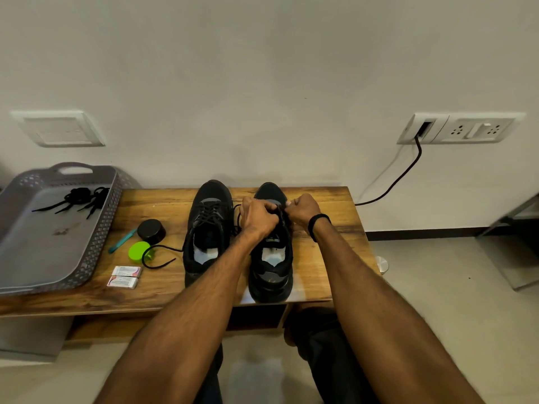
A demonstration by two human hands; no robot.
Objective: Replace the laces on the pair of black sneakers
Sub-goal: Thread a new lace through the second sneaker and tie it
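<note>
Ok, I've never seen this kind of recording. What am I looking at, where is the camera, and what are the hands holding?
There is no machine here. A person works with bare hands, and the single picture comes from a wide-angle camera worn on their head, looking forward and down. On a wooden table stand a left sneaker and a right sneaker, both black. The left hand and right hand meet over the right sneaker, fingers curled in a grip on its black lace. The left sneaker looks laced, with a lace end trailing on the table. Further left are a grey tray holding a bundle of black laces, a black round tin, a green lid, a teal tool and two small boxes.
</note>
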